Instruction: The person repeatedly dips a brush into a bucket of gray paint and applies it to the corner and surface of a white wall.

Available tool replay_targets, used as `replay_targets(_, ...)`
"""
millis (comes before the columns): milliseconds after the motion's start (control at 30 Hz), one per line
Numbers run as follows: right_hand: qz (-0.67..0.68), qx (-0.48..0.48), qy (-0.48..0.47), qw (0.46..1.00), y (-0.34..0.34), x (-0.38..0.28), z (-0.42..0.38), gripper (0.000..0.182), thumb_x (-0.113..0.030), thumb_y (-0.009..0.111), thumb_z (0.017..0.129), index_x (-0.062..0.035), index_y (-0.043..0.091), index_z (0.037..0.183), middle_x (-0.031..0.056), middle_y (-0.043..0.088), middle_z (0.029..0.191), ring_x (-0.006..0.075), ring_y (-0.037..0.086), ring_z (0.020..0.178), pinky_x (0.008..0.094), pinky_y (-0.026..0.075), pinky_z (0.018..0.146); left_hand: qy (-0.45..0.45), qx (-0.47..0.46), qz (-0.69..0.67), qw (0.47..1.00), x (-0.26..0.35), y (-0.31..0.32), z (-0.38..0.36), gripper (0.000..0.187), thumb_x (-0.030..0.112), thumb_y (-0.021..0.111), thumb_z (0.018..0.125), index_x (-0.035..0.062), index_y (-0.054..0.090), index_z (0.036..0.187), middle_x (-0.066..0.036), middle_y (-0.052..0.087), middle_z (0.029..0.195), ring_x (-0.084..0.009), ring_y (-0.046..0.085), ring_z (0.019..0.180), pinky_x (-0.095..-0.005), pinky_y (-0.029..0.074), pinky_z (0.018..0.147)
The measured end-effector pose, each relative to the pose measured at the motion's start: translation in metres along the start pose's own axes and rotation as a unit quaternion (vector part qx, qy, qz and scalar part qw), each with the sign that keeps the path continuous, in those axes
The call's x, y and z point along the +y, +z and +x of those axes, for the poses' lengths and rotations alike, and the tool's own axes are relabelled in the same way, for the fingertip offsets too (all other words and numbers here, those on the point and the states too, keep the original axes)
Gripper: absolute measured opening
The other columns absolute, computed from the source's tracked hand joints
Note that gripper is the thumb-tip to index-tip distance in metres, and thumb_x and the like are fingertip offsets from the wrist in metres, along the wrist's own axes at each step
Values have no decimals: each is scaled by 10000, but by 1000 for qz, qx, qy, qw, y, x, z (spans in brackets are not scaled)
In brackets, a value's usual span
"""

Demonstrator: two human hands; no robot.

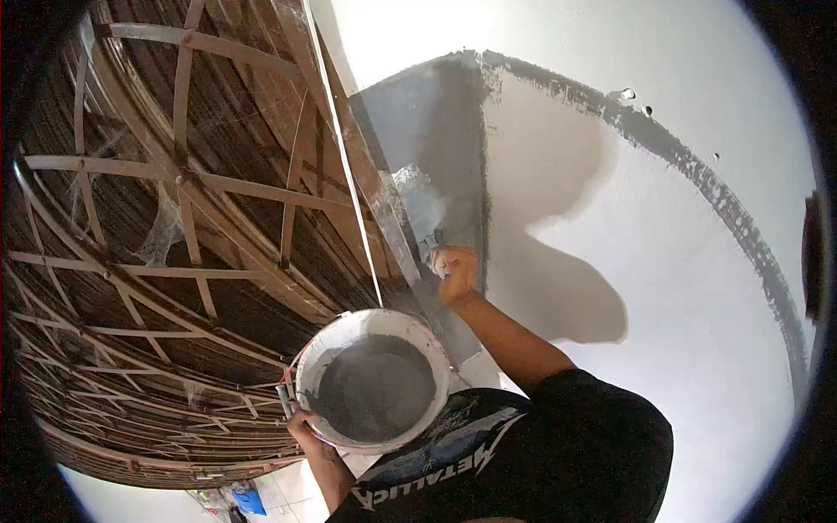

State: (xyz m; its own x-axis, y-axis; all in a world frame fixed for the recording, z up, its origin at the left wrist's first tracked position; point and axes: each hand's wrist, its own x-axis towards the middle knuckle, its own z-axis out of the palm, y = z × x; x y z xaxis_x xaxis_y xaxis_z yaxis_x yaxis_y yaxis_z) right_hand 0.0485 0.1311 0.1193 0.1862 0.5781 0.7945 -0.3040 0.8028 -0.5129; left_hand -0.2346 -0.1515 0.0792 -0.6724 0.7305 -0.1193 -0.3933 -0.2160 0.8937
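Observation:
My left hand (302, 425) is wrapped round the side of a white bucket (440, 370), close to its handle grip. Grey paint (375, 388) fills much of the bucket, and splashes of it streak the inner wall. Higher up, my right hand (455, 270) is closed in a fist round a paintbrush (429, 244), mostly hidden by the fingers, right at the wall. Around that hand runs a band of grey paint (466, 157) with a straight edge against the white wall (575, 296). A lighter patch (410, 187) shows beside it.
A brown folding metal gate (183, 183) with crossed slats and cobwebs fills the left side. A thin white strip (349, 166) runs down toward the bucket. A rough grey line (663, 139) curves across the wall at right. Something blue (248, 499) lies on the tiled floor (283, 488).

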Motion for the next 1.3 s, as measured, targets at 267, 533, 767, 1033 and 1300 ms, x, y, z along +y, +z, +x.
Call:
replay_targets(267, -210, 90, 129, 965, -35, 28, -19, 390, -167, 396, 869, -33, 334, 509, 53, 323, 473, 144, 328, 453, 334, 245, 443, 19, 5, 0, 1000, 15, 31, -17, 218, 55, 526, 806, 11, 460, 603, -30, 502, 695, -124, 475, 650, -301, 404, 639)
replay_targets(533, -47, 196, 77, 976, -24, -37, 123, 286, -99, 471, 855, -73, 404, 578, 36, 372, 513, 137, 386, 442, 294, 278, 407, -36, 28, 10, 999, 18, 27, -18, 70, 109, 525, 707, 56, 507, 667, 4, 447, 655, -111, 441, 577, -265, 370, 535)
replay_targets(767, 188, 106, -146, 966, 29, -144, 245, 363, -294, 343, 835, -125, 241, 530, 10, 199, 443, 139, 145, 432, 310, 168, 435, -23, 18, 21, 999, 20, 26, -16, 41, 84, 520, 704, 48, 523, 724, -24, 495, 742, -140, 492, 641, -276, 416, 620)
replay_targets(1033, 250, 86, -257, 929, 10, -134, 224, 374, -366, 361, 778, -145, 186, 533, 11, 175, 445, 150, 124, 454, 324, 165, 469, -29, 25, 20, 999, 9, 6, 2, 64, 109, 511, 707, 95, 471, 660, -14, 468, 625, -149, 503, 563, -287, 419, 549)
replay_targets(1300, 168, 123, -29, 978, -54, -15, 78, 368, -200, 370, 883, -116, 318, 529, 37, 303, 469, 201, 306, 425, 358, 308, 480, -35, 25, 34, 999, 1, -7, 4, 189, 84, 494, 686, 34, 536, 864, -49, 539, 742, -185, 521, 697, -292, 424, 683)
